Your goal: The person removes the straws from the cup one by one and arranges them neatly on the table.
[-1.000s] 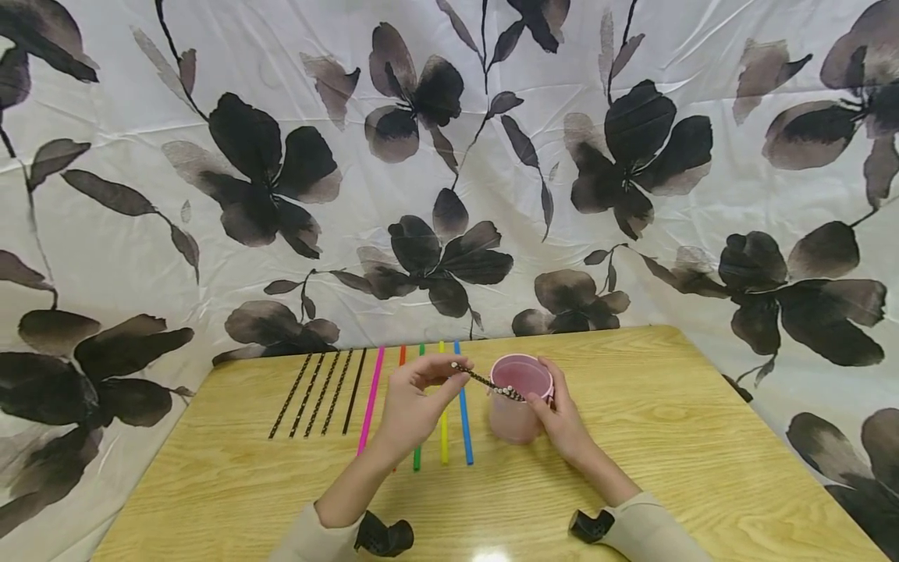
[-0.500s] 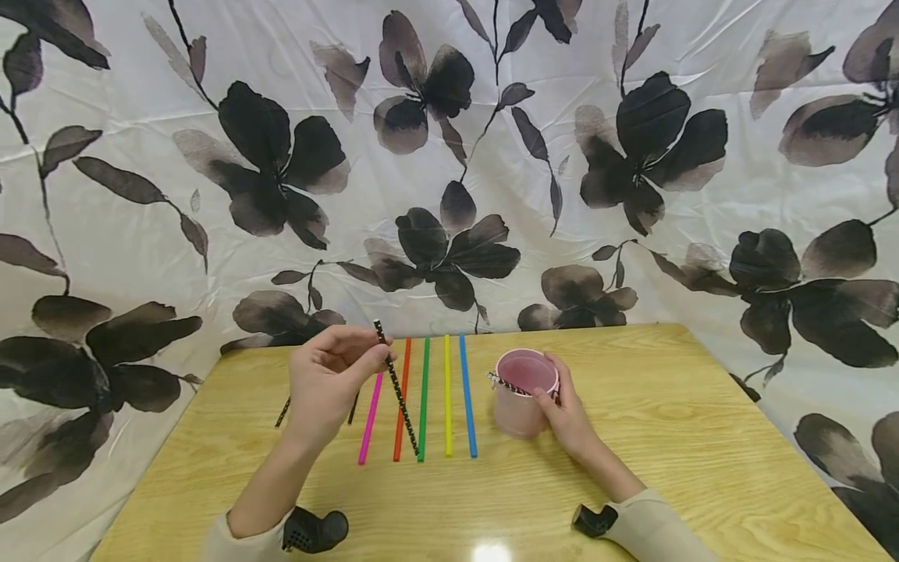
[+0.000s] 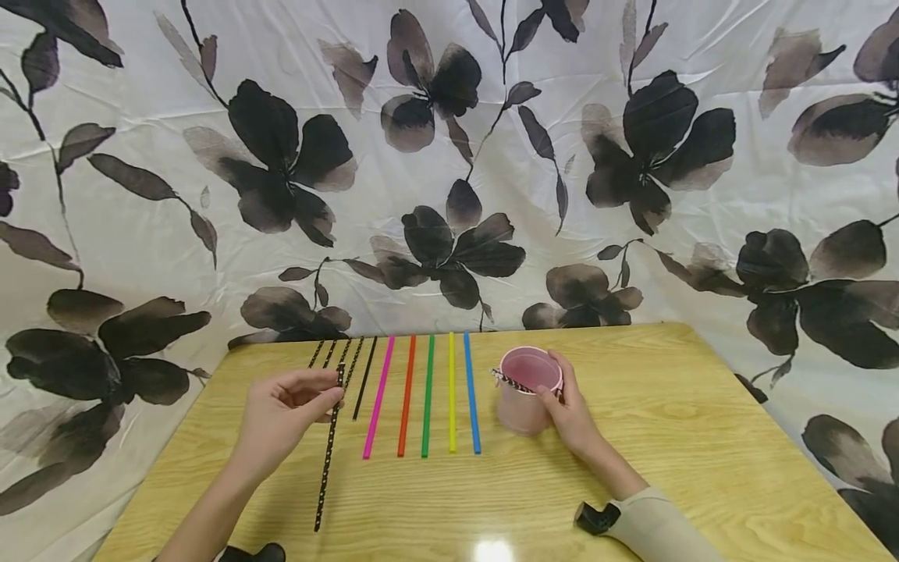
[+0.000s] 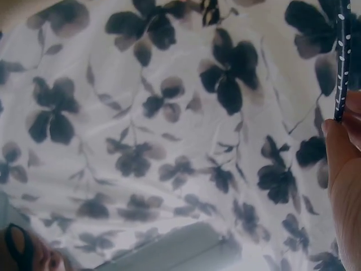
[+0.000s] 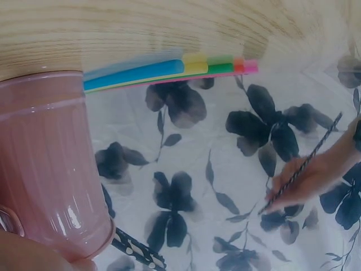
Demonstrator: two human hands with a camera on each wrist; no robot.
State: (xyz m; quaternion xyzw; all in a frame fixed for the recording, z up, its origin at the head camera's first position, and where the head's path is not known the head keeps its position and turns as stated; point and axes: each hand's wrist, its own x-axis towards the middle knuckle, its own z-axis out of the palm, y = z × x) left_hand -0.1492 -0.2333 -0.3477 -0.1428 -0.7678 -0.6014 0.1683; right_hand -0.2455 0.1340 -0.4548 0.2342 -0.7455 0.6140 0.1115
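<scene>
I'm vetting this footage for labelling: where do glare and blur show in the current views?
Head: a bright glare spot sits on the wooden tabletop near the bottom edge; left wrist: the floral backdrop looks soft and hazy, while the dots on the black polka-dot straw remain readable; right wrist: white highlights gleam on the pink bucket.

Straws (image 3: 428, 396) on the table (image 3: 653, 406), left of the bucket (image 3: 521, 414)
</scene>
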